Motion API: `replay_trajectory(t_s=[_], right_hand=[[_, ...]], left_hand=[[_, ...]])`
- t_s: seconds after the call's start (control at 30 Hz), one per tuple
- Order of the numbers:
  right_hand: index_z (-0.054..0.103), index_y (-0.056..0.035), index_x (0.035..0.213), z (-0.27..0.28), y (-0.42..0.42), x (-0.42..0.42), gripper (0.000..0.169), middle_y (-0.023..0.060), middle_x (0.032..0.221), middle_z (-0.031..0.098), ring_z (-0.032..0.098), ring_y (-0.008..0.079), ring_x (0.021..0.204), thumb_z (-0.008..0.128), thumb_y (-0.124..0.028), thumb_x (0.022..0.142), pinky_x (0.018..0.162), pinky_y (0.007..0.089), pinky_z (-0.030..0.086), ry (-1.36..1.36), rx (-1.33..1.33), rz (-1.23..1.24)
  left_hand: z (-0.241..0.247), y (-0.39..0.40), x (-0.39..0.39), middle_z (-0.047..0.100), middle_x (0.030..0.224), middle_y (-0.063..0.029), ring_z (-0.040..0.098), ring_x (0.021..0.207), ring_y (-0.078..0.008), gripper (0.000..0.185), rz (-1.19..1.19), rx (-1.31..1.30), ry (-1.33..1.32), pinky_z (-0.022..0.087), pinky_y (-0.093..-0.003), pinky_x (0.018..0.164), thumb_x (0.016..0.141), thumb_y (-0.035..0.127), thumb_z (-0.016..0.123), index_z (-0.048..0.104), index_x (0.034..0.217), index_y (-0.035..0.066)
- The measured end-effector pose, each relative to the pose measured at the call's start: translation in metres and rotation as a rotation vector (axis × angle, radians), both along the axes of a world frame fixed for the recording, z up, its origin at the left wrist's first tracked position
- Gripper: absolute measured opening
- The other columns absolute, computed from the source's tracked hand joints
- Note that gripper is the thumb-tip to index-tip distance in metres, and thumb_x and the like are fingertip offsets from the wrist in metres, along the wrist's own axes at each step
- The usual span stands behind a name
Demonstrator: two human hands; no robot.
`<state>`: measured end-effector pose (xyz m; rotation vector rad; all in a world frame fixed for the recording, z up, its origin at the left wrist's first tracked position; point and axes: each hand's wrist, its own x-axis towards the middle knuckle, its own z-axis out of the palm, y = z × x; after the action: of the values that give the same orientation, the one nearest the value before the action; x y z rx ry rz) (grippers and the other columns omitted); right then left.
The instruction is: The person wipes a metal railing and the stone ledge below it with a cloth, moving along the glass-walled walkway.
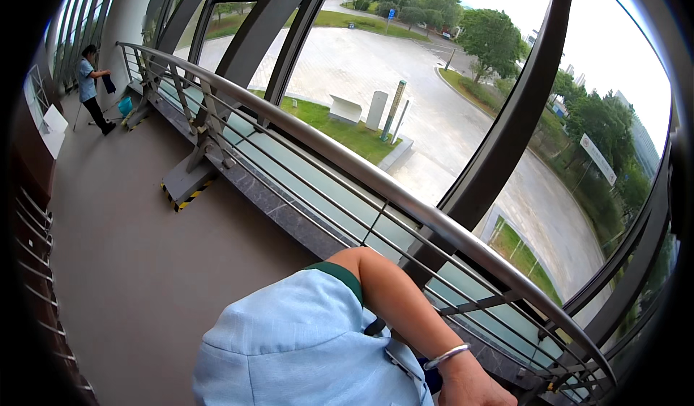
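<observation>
At the bottom edge, the back of one of my hands shows, cut off by the picture's rim, with a silver bangle at its wrist. The bare forearm comes out of a light blue sleeve with a dark green cuff; it looks like my left hand. Its fingers are out of sight, so what it holds cannot be told. A bit of dark blue material shows beside the wrist. My other hand is not in view. Just beyond the arm runs a round metal handrail with thinner rails below it.
A person in light blue stands far left, holding a dark cloth, near a turquoise bucket. A rail support foot with yellow-black edging juts onto the grey floor. Slanted dark beams frame tall windows. Curved metal bars line the left side.
</observation>
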<state>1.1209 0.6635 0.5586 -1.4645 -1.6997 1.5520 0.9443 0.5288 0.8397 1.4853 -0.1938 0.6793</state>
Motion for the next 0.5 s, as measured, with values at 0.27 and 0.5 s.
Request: replay_trajectory(t_s=[0.27, 0.5], right_hand=[[0.054, 0.0061, 0.126, 0.034, -0.013, -0.101, 0.051, 0.0191, 0.120, 0.057, 0.059, 0.0257, 0.102, 0.068, -0.023, 0.087, 0.085, 0.0361, 0.052, 0.036, 0.058, 0.199], [0.052, 0.0079, 0.127, 0.052, -0.034, -0.154, 0.052, 0.0220, 0.123, 0.054, 0.057, 0.0279, 0.103, 0.067, -0.024, 0.088, 0.085, 0.0371, 0.053, 0.043, 0.038, 0.299]], left_hand=[[-0.266, 0.034, -0.118, 0.058, 0.106, -0.0154, 0.056, 0.093, -0.0236, 0.058, 1.335, -0.185, 0.527, 0.046, -0.0356, 0.078, 0.086, 0.050, 0.062, 0.052, 0.113, -0.001], [-0.283, 0.007, -0.127, 0.066, 0.110, -0.0123, 0.061, 0.100, -0.0219, 0.062, 1.276, -0.369, 0.081, 0.048, -0.0356, 0.087, 0.092, 0.050, 0.056, 0.048, 0.127, 0.000]])
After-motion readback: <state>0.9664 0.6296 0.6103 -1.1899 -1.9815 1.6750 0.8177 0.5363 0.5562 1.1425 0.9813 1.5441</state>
